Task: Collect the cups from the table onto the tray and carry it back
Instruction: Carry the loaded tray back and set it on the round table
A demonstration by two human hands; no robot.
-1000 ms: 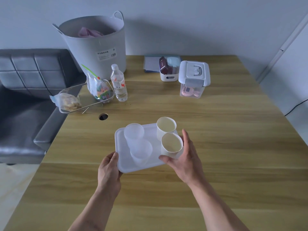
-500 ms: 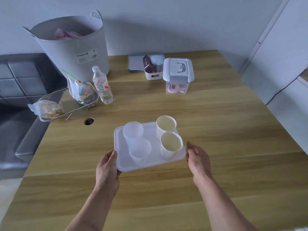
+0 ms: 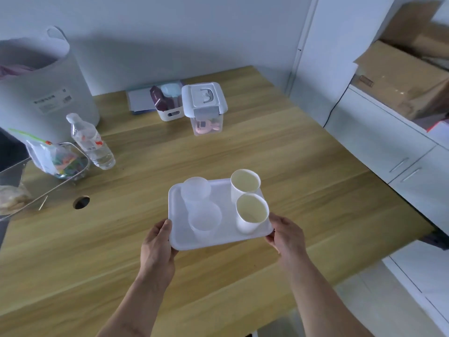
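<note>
Four cups, one tray, two hands

Bare forearms, no sleeves or jewellery

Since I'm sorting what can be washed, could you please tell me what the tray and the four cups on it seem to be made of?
The white rectangular tray looks like matte moulded plastic, with rounded corners and a raised rim. The two frosted translucent cups seem to be soft-finish plastic, as the tray shows through them. The two white cups with cream insides look like paper: opaque, thin-walled, dull.
</note>
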